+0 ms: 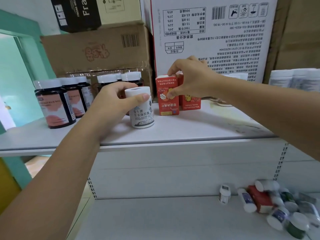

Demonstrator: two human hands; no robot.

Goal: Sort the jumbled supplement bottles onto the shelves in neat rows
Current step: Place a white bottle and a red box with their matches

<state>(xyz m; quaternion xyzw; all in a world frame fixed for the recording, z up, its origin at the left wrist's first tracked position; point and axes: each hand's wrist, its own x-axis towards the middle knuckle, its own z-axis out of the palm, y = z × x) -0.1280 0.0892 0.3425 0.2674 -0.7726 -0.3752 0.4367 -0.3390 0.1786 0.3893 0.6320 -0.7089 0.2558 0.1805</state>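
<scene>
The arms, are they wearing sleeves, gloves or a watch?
No. Both forearms are bare, no sleeve in view. The left hand and right hand have no gloves, and no watch, bracelet or ring shows. Nails are short, unpainted.

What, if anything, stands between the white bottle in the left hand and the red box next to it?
Nothing visible. The left hand grips the white bottle upright, and only a bare strip of shelf lies between it and the red box, which the right hand pinches. The dark bottles stand off to the left.

White bottle [141, 108] upright on upper shelf [190, 129], beside red box [167, 96]
</scene>
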